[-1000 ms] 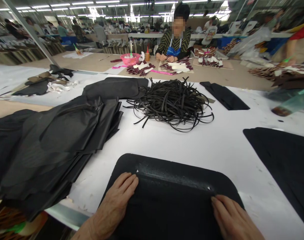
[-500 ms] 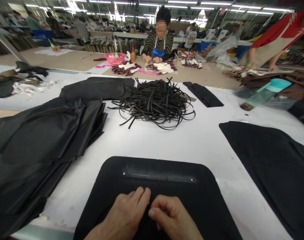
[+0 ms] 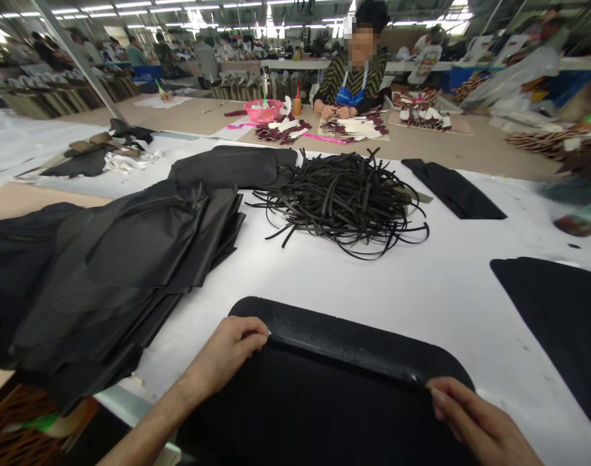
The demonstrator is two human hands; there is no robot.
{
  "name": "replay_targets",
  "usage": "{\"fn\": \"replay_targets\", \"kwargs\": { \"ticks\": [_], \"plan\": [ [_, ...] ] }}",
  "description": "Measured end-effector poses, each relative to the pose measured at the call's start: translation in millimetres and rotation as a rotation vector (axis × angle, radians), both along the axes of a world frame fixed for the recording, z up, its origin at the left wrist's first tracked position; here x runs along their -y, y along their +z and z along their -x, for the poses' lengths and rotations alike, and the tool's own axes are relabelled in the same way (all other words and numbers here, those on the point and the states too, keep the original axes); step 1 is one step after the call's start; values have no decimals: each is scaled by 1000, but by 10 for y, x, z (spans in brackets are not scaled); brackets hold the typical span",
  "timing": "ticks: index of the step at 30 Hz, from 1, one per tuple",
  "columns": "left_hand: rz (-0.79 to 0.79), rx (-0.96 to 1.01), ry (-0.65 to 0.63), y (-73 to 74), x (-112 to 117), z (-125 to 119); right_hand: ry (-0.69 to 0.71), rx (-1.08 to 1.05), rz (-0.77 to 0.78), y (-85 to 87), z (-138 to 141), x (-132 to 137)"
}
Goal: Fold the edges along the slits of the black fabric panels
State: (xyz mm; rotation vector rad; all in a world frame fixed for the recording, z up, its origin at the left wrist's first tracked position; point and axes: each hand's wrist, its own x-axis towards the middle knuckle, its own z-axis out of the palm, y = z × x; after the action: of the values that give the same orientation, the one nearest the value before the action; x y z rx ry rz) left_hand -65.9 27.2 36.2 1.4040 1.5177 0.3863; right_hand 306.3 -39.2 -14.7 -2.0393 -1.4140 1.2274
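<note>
A black panel with rounded corners (image 3: 373, 329) lies on the white table in front of me. Along its far part runs a shiny strip with a small white mark near each end. Over the panel is a darker black sheet (image 3: 324, 408), its straight far edge running along the strip. My left hand (image 3: 239, 346) pinches that edge at the left end, by one white mark. At the right end my right hand (image 3: 470, 414) pinches it between thumb and fingers. The sheet's near part runs out of view at the bottom.
Black sheets (image 3: 144, 252) are piled on the left. A tangle of thin black strips (image 3: 344, 200) lies beyond the panel. More black pieces (image 3: 562, 323) lie on the right. Across the table a person (image 3: 351, 77) works near a pink bowl (image 3: 263, 111).
My hands, close together over the panel before, have moved apart to the two ends of the strip. A dark sheet edge now stretches between them. The view has swung left.
</note>
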Motion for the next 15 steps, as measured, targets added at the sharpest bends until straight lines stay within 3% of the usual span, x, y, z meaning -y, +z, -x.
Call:
{"fn": "replay_targets", "kwargs": {
  "ticks": [6, 15],
  "plan": [
    [-54, -110, 98, -173, -156, -82, -68, 119, 16, 56, 80, -226],
    [-121, -238, 36, -207, -232, -70, -55, 162, 30, -24, 118, -265]
  ]
}}
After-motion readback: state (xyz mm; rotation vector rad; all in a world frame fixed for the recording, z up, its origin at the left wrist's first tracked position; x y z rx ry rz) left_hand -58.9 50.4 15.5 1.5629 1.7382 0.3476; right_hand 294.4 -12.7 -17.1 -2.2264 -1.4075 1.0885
